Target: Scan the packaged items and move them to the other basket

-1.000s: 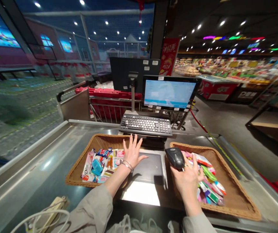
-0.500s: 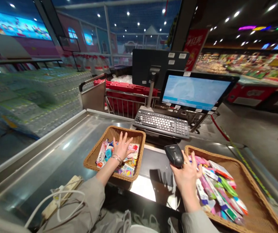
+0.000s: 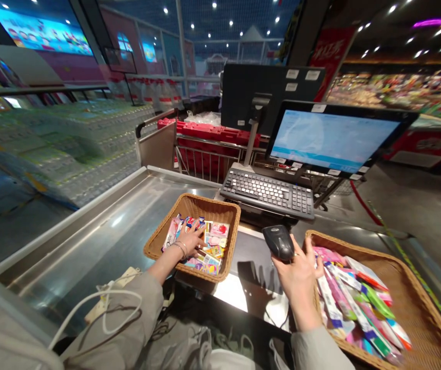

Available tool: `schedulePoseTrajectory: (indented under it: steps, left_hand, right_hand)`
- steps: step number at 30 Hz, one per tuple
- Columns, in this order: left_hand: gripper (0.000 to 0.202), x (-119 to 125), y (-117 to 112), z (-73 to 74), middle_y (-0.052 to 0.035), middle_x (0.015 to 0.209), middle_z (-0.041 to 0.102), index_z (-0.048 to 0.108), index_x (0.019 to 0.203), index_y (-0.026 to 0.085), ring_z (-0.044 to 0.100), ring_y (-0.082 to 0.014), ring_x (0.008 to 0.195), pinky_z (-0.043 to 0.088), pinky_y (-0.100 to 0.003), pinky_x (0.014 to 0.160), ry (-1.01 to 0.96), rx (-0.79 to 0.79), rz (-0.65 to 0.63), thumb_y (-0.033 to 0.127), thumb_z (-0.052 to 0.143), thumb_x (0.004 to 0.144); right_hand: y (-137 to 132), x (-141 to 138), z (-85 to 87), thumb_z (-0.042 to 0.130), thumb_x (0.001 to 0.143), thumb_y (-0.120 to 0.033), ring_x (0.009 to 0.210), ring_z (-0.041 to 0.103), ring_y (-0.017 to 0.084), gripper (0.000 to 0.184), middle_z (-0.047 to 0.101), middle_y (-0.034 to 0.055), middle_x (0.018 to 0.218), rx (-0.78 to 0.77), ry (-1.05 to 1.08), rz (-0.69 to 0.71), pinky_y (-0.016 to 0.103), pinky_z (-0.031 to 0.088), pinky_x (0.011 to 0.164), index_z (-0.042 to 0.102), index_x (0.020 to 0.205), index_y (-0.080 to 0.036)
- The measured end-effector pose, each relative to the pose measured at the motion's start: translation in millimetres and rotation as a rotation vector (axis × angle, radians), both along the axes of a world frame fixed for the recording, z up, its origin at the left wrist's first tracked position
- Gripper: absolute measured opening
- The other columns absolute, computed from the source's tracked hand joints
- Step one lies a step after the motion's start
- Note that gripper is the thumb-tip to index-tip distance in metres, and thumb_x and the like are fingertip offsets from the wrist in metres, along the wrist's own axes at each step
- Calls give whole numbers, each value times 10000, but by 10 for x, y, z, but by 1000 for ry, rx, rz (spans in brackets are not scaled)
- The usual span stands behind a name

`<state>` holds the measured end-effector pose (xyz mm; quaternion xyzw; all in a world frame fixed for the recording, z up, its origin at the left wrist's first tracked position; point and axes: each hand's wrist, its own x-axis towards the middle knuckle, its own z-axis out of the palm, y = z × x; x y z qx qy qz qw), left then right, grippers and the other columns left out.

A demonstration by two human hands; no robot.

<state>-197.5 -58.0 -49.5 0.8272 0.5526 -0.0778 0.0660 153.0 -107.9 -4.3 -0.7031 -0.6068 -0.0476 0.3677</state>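
Observation:
My left hand (image 3: 189,240) is down inside the left wicker basket (image 3: 151,252), fingers spread over small colourful packets. Beside the fingers lie a pink-and-white wrapped packet (image 3: 171,232) and several small cards or packs (image 3: 217,241); what the palm covers is hidden. My right hand (image 3: 299,275) grips a black handheld barcode scanner (image 3: 279,241), its head pointing away from me over the counter. Just right of that hand, a second, longer wicker basket (image 3: 428,313) holds several packaged toothbrushes (image 3: 359,303).
Behind the baskets stand a black keyboard (image 3: 268,194) and a lit monitor (image 3: 331,136). A power strip (image 3: 122,280) with a white cable (image 3: 85,303) lies left of my sleeve. The metal counter (image 3: 116,210) extends left; a shopping cart (image 3: 200,159) stands beyond.
My left hand has gone lower and toward the near left side of the basket, onto the packets. The scanner stays in my right hand. The whole view has shifted slightly.

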Motion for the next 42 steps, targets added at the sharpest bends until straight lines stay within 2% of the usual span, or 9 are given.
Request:
schedulePoseTrajectory:
  steps: [8, 12, 17, 21, 25, 30, 36, 42]
  left_hand:
    - [377, -61, 79, -186, -12, 1505, 482, 749, 975, 399, 200, -398, 1479, 9, -726, 1106, 28, -39, -166, 466, 840, 615]
    - [364, -96, 111, -284, -18, 1494, 494, 745, 974, 382, 196, -405, 1479, 10, -732, 1101, -17, -38, -204, 498, 822, 637]
    - [286, -180, 165, -366, -31, 1444, 546, 743, 977, 349, 287, -377, 1453, 12, -694, 1128, -15, 13, -215, 448, 786, 712]
    - [346, -241, 197, -397, -32, 1421, 562, 729, 1000, 356, 298, -366, 1450, 25, -682, 1134, 7, 40, -212, 408, 820, 670]
    - [381, -244, 232, -423, -24, 1419, 563, 719, 1008, 350, 265, -347, 1468, 24, -663, 1145, -2, 3, -233, 356, 833, 644]
    - [340, -171, 265, -376, -29, 1383, 597, 722, 947, 288, 315, -333, 1449, 23, -623, 1171, 9, -28, -297, 276, 842, 629]
    - [361, -141, 248, -266, -45, 1394, 598, 721, 952, 265, 319, -368, 1440, 13, -654, 1163, 19, 6, -330, 290, 830, 609]
    - [321, -169, 264, -37, -39, 1421, 576, 719, 952, 276, 286, -335, 1466, 9, -637, 1177, -23, 68, -265, 278, 808, 644]
  right_hand:
    - [1, 11, -18, 466, 792, -539, 1365, 368, 320, 455, 672, 98, 1219, -1, -20, -10, 557, 161, 1089, 704, 1022, -227]
    - [-10, 25, -33, 447, 803, -549, 1365, 370, 322, 462, 671, 109, 1216, -14, -24, -12, 550, 161, 1092, 707, 1002, -223]
    - [-23, 33, -34, 437, 810, -562, 1375, 361, 323, 462, 668, 107, 1229, -10, -12, 1, 555, 150, 1092, 711, 954, -220]
    - [-30, 40, -40, 437, 814, -553, 1374, 365, 324, 457, 674, 107, 1220, 5, -1, 0, 562, 156, 1090, 711, 960, -219]
    - [-35, 50, -58, 445, 824, -535, 1367, 362, 327, 448, 672, 113, 1212, 0, -15, 5, 562, 159, 1090, 710, 995, -217]
    - [-38, 55, -67, 461, 811, -518, 1358, 372, 334, 421, 669, 120, 1212, -22, -20, -13, 572, 164, 1090, 709, 973, -219]
    - [-47, 61, -52, 488, 802, -479, 1381, 360, 313, 462, 654, 104, 1263, -24, 5, -35, 556, 155, 1116, 682, 1119, -205]
    - [-23, 36, -39, 475, 792, -515, 1375, 373, 322, 418, 669, 94, 1241, 3, 27, -32, 560, 161, 1101, 721, 972, -230]
